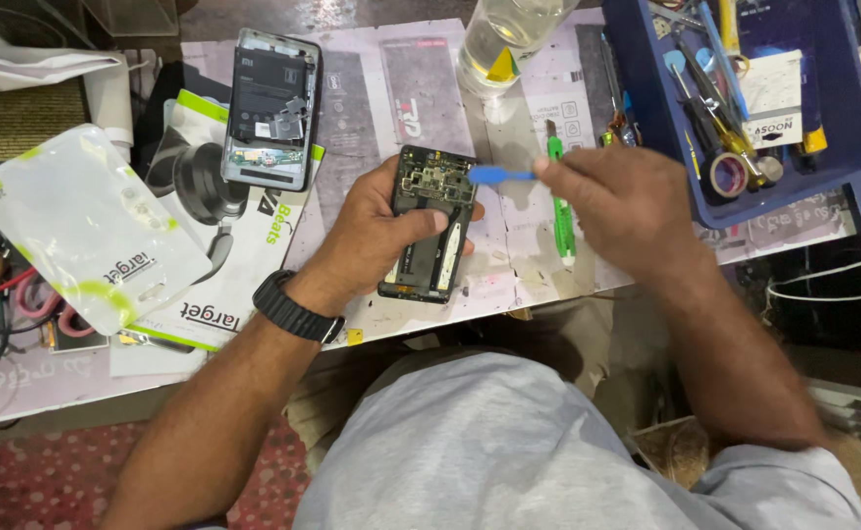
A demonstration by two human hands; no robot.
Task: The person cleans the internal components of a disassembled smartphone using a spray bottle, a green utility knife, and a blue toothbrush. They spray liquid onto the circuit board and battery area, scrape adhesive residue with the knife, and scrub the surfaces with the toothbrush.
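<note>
The left hand (376, 231) grips a black opened smartphone with exposed circuit board (432, 221) above the grey work mat (372, 108). The right hand (612, 201) pinches a blue plastic pry tool (497, 176), its tip touching the board's upper edge. A blue plastic tool tray (848, 162) sits nearby.

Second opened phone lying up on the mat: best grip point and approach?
Take the second opened phone across its long side edges, near the middle, coming from above. It lies flat, back off, with parts exposed, so keep fingers on the frame. Its lower end rests on a headphone box; both hands, left and right, are busy.
</note>
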